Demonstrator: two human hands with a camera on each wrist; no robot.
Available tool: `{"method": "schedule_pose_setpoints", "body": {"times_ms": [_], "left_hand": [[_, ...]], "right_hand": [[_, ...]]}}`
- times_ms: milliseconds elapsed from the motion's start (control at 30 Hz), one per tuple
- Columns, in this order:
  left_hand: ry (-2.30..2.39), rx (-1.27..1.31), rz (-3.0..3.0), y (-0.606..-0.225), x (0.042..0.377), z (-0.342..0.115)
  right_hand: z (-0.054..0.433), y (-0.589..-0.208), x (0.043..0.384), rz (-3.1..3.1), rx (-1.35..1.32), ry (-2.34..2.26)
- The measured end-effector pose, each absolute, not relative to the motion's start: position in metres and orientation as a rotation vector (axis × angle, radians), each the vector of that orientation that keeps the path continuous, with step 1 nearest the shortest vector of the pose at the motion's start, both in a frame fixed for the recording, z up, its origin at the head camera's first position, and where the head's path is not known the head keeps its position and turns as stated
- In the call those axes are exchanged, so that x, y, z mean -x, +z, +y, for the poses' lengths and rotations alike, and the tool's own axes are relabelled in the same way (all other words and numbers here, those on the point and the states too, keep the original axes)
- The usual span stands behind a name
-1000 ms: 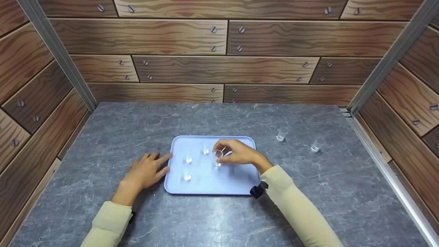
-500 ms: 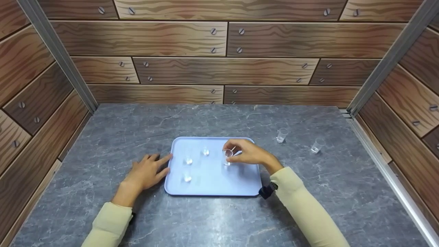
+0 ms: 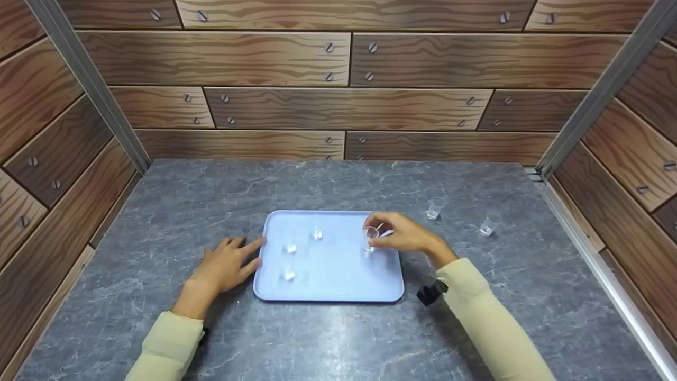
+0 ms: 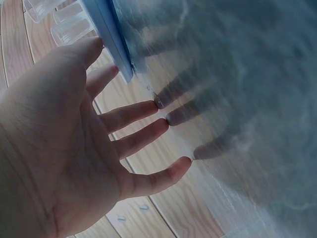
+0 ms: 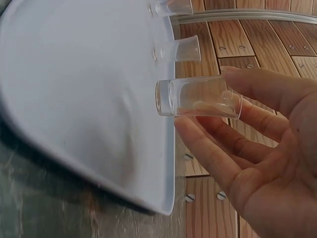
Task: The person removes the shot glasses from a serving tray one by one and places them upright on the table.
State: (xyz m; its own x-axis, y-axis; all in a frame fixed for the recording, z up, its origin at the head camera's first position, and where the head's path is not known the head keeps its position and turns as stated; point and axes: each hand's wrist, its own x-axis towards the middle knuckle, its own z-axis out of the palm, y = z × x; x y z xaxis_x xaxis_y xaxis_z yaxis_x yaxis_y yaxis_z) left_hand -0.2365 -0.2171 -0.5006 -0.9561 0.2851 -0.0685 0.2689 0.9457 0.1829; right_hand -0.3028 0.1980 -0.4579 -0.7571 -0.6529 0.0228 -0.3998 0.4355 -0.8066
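A clear shot glass is pinched between the thumb and fingers of my right hand, over the right part of a light blue tray. In the right wrist view this glass is upright relative to the tray, its thick base close over the surface. My left hand lies spread at the tray's left edge, thumb and index finger touching the rim and the other fingertips on the table. Three more shot glasses stand on the tray: one at the back, one at the left, one nearer the front.
Two further shot glasses, a nearer one and one farther right, stand on the grey marbled table behind and right of the tray. Wood-patterned walls with metal corner posts enclose the table's back and sides.
My right hand has carried the shot glass rightward across the tray, from near its middle to near its right side. The left hand, the tray and the other glasses stay put.
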Motion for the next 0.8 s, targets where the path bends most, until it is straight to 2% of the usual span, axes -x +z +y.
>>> {"method": "schedule_pose_setpoints", "body": {"times_ms": [800], "left_hand": [[0.279, -0.430, 3.001, -0.501, 0.237, -0.217]], "right_hand": [[0.289, -0.457, 0.303, 2.607, 0.790, -1.199]]}}
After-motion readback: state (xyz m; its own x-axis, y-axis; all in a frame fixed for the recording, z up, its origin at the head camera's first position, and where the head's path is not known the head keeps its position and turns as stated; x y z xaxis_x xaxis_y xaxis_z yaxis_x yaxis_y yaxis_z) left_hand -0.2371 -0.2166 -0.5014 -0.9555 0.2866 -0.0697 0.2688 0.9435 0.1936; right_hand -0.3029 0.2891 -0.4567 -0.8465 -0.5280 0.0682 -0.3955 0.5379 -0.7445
